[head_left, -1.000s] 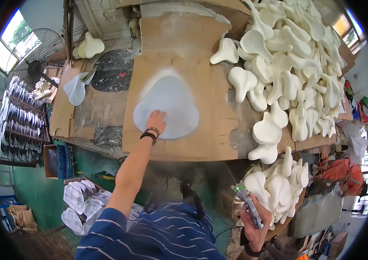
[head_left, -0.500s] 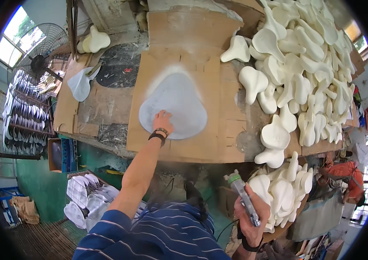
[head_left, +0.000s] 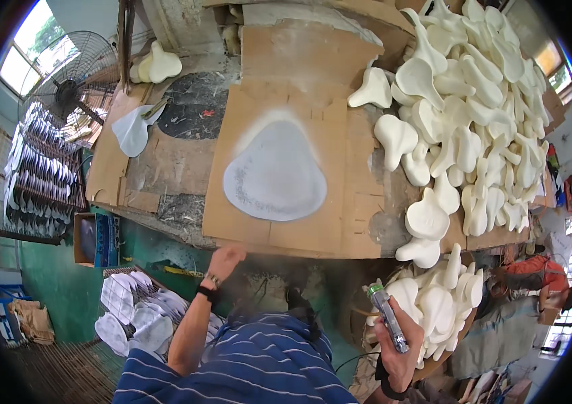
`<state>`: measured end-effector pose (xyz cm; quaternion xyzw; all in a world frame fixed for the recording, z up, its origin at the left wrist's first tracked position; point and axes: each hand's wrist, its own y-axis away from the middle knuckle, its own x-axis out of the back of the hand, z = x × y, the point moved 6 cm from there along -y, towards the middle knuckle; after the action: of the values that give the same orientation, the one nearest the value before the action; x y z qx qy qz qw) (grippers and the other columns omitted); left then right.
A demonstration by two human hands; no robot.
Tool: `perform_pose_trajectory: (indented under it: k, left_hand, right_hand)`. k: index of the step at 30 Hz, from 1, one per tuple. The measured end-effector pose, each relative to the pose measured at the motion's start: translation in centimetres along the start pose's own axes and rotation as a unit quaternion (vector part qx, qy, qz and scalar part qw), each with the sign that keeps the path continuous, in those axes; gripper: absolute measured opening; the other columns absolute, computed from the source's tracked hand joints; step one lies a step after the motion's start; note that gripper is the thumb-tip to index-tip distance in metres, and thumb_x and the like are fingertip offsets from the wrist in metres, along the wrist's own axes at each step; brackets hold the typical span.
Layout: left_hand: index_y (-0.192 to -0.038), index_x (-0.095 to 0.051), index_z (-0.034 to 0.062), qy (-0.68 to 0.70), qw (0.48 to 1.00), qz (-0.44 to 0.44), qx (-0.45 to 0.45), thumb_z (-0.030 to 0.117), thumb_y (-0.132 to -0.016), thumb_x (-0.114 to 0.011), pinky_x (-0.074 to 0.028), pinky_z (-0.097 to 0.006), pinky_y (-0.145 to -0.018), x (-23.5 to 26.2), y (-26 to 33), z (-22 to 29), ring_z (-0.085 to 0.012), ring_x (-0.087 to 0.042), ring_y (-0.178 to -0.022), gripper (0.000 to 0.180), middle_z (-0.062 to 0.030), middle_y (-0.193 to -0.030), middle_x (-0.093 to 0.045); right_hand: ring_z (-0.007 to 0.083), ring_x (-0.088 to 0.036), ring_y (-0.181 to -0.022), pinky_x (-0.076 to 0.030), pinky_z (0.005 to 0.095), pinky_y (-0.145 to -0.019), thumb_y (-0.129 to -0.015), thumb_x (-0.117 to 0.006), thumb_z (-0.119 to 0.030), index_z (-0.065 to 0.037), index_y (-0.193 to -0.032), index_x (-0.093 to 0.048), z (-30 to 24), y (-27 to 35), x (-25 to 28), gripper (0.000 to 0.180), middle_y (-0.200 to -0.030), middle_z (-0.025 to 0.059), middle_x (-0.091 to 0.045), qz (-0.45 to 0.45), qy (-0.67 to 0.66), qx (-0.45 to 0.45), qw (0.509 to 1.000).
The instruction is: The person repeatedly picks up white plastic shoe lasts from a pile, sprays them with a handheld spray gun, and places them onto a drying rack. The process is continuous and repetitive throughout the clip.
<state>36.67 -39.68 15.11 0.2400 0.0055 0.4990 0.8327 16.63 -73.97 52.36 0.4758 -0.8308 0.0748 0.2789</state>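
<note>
A grey, rounded-triangular sheet (head_left: 276, 172) lies flat on a cardboard piece on the table, a speckled patch along its left side. Pale overspray rings its top. My left hand (head_left: 227, 262), with bands on the wrist, hangs just off the table's front edge, below the sheet and apart from it. Its fingers look curled together, and nothing shows in them. At the lower right, my right hand (head_left: 400, 340) grips a metal spray gun (head_left: 388, 316) with a green part near its nozzle end. The gun is tilted, pointing up toward the table.
Cream foam saddle-shaped pads (head_left: 461, 121) heap up on the table's right, with more in a box (head_left: 434, 303) below. Grey covers (head_left: 141, 310) sit on a rack at lower left. Another cover (head_left: 131, 129) lies by the fan (head_left: 67, 94). A person in red (head_left: 535, 273) is at far right.
My left hand has left the sheet and moved down past the table's front edge, uncovering the speckled patch. The right hand still holds the spray gun, turned slightly.
</note>
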Motion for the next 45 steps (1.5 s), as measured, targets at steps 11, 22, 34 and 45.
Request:
perform_pose_trajectory:
  k: [11, 22, 34, 45]
  left_hand:
    - [-0.110, -0.064, 0.0211, 0.214, 0.852, 0.040, 0.476, 0.026, -0.085, -0.059, -0.052, -0.044, -0.077, 2.2, 18.3, -27.6, -0.0271, -0.062, -0.089, 0.026, -0.0085, -0.104, -0.066]
    - [-0.119, -0.061, 0.0041, 0.341, 0.854, 0.078, 0.385, 0.000, -0.078, -0.065, -0.049, -0.034, -0.051, 2.0, 14.3, -27.3, -0.0233, -0.066, -0.062, 0.042, -0.0122, -0.083, -0.070]
    - [-0.130, -0.055, 0.0026, 0.129, 0.915, 0.049, 0.379, 0.006, -0.092, -0.056, -0.057, -0.041, -0.070, 2.1, 13.2, -23.1, -0.0290, -0.070, -0.092, 0.038, -0.0162, -0.110, -0.070]
    - [-0.129, -0.058, 0.0054, 0.176, 0.893, 0.056, 0.411, 0.003, -0.087, -0.059, -0.057, -0.039, -0.066, 2.5, 14.4, -27.1, -0.0267, -0.071, -0.087, 0.042, -0.0150, -0.103, -0.071]
  right_hand:
    - [0.0126, -0.058, -0.073, -0.047, 0.0259, -0.068, -0.082, -0.065, -0.004, 0.007, -0.125, -0.060, -2.3, 0.0, -1.3, 0.044, -0.082, 0.0078, -0.066, 0.014, 0.029, 0.055, 0.998]
    - [0.0205, -0.063, -0.071, -0.049, 0.0277, -0.067, -0.079, -0.068, 0.000, 0.003, -0.127, -0.060, -4.0, 0.8, -4.4, 0.049, -0.086, 0.0152, -0.067, -0.119, 0.017, 0.136, 0.983]
    - [0.0252, -0.065, -0.072, -0.050, 0.0295, -0.069, -0.078, -0.073, -0.001, 0.001, -0.127, -0.061, -2.7, 0.4, -2.7, 0.050, -0.086, 0.0183, -0.067, -0.020, 0.042, 0.103, 0.994]
    - [0.0247, -0.066, -0.072, -0.051, 0.0309, -0.069, -0.075, -0.074, 0.002, 0.000, -0.124, -0.063, -2.3, 0.6, -2.5, 0.051, -0.086, 0.0176, -0.069, -0.060, 0.048, 0.065, 0.995]
